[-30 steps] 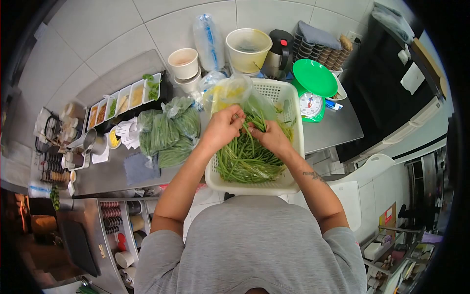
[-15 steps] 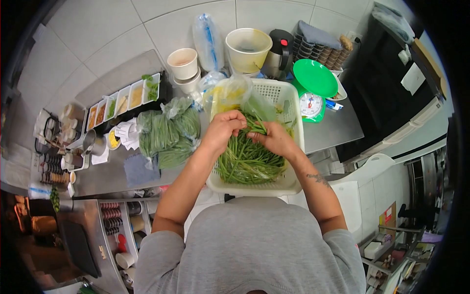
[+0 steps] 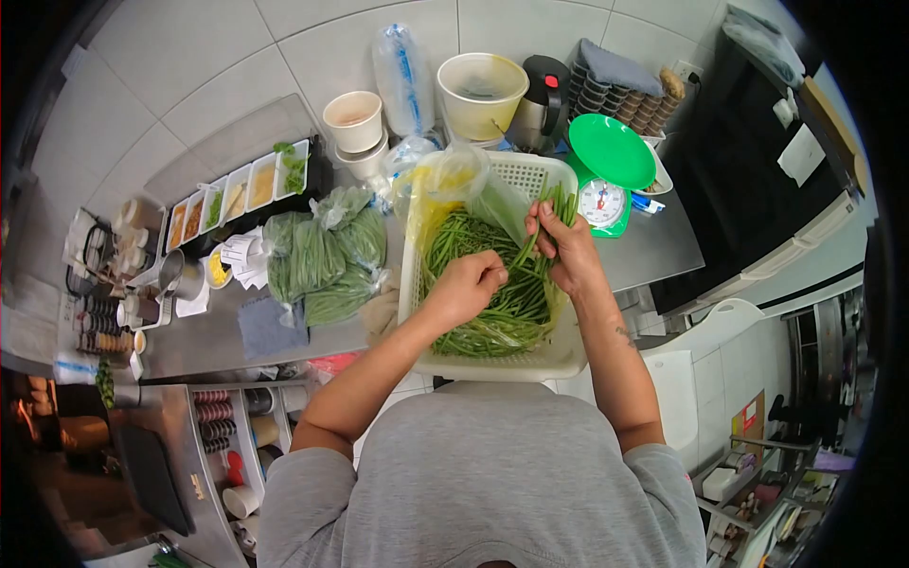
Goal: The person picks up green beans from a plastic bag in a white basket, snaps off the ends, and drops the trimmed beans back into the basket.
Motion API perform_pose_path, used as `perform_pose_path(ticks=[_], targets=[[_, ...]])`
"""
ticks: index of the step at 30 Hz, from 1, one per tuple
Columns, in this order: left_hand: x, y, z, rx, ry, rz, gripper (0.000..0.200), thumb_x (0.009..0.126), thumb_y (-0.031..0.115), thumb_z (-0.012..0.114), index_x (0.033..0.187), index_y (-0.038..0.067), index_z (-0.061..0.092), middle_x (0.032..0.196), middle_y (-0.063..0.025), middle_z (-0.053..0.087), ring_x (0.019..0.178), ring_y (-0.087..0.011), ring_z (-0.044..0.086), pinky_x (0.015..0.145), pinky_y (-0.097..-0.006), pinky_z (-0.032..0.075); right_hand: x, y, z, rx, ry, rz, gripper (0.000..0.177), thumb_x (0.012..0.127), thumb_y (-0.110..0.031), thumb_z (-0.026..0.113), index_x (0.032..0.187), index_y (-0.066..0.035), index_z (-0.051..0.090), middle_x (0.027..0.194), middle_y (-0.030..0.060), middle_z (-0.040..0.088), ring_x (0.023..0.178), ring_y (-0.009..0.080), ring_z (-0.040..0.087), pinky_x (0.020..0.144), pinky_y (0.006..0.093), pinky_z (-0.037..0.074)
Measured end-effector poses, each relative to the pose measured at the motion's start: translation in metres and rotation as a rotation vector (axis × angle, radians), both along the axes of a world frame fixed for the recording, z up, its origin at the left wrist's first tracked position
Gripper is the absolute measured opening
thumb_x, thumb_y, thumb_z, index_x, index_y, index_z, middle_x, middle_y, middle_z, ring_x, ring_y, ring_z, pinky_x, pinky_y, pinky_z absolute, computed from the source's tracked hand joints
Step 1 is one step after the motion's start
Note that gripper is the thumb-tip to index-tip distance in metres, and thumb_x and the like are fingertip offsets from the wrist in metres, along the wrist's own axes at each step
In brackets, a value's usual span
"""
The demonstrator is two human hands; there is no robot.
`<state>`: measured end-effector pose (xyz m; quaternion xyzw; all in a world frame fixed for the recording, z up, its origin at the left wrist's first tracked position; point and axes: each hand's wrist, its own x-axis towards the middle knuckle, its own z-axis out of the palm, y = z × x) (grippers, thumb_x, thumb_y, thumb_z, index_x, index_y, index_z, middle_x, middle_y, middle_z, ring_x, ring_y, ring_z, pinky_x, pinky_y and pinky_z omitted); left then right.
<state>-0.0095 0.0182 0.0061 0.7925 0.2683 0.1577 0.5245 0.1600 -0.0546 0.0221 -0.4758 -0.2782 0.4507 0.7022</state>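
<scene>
A white perforated basket (image 3: 571, 355) stands in front of me, holding a heap of long green beans (image 3: 473, 232) in a clear plastic bag. My right hand (image 3: 568, 248) is closed round a small bunch of green beans, raised at the basket's right side with the ends sticking up past the fingers. Over the middle of the heap, my left hand (image 3: 471, 289) has its fingers curled together; whatever they pinch, if anything, is hidden. Part of the bag (image 3: 502, 204) lies bunched behind the beans.
Bagged green vegetables (image 3: 327, 246) lie left of the basket, near a blue cloth (image 3: 273, 327). Behind them sits a tray of garnishes (image 3: 241, 194). A green scale (image 3: 606, 194) stands at the back right, beside a flask (image 3: 540, 104) and a large tub (image 3: 481, 99). A white chair (image 3: 672, 388) is at right.
My hands were together over the heap and have come apart. The right hand moved up and right with the bunch; the left moved down and slightly right.
</scene>
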Motion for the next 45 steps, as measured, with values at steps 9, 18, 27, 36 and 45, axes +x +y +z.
perform_pose_path(ticks=[9,18,27,36,45], targets=[[0.005,0.025,-0.007,0.237,0.035,0.233,0.029,0.083,0.02,0.063,0.068,-0.003,0.055,0.055,-0.0137,0.05,0.051,-0.0228,0.049,0.053,-0.0357,0.042,-0.031,-0.005,0.022,0.053,-0.266,-0.062,0.019,0.096,-0.023,0.051,0.094,-0.005,0.056,0.074,0.0033,0.059,0.05,0.0048,0.04,0.048,0.0176,0.031],[0.009,-0.003,0.015,0.874,-0.287,0.03,0.012,0.079,0.001,0.06,0.089,0.001,0.054,0.08,-0.0147,0.054,0.069,-0.0336,0.054,0.061,-0.0388,0.044,-0.023,0.002,0.003,0.108,-0.003,-0.236,0.021,0.096,-0.022,0.051,0.092,-0.002,0.056,0.074,0.0054,0.06,0.055,0.008,0.045,0.052,0.0211,0.037],[0.006,0.034,-0.001,0.139,-0.171,0.321,0.002,0.077,0.003,0.056,0.077,0.001,0.057,0.066,-0.0129,0.059,0.056,-0.0258,0.055,0.055,-0.0347,0.044,-0.05,-0.026,0.028,0.125,-0.452,-0.126,0.018,0.095,-0.021,0.054,0.09,-0.004,0.054,0.075,0.0026,0.058,0.062,0.0072,0.047,0.059,0.0227,0.041],[0.009,0.012,-0.028,0.762,0.127,-0.23,0.014,0.078,0.007,0.063,0.09,0.004,0.058,0.077,-0.0136,0.053,0.082,-0.0335,0.058,0.07,-0.0415,0.048,-0.013,-0.029,0.006,-0.135,-0.095,-0.089,0.016,0.092,-0.021,0.058,0.096,-0.006,0.059,0.063,-0.0035,0.046,0.051,0.0065,0.039,0.047,0.0233,0.033],[-0.001,0.022,0.024,0.375,-0.196,-0.02,0.001,0.083,0.001,0.056,0.083,0.0,0.056,0.077,-0.0162,0.056,0.072,-0.035,0.056,0.064,-0.039,0.045,-0.03,-0.014,-0.005,-0.3,-0.328,0.315,0.021,0.09,-0.018,0.06,0.107,-0.006,0.063,0.082,-0.0006,0.066,0.062,0.0043,0.05,0.049,0.0218,0.038]])
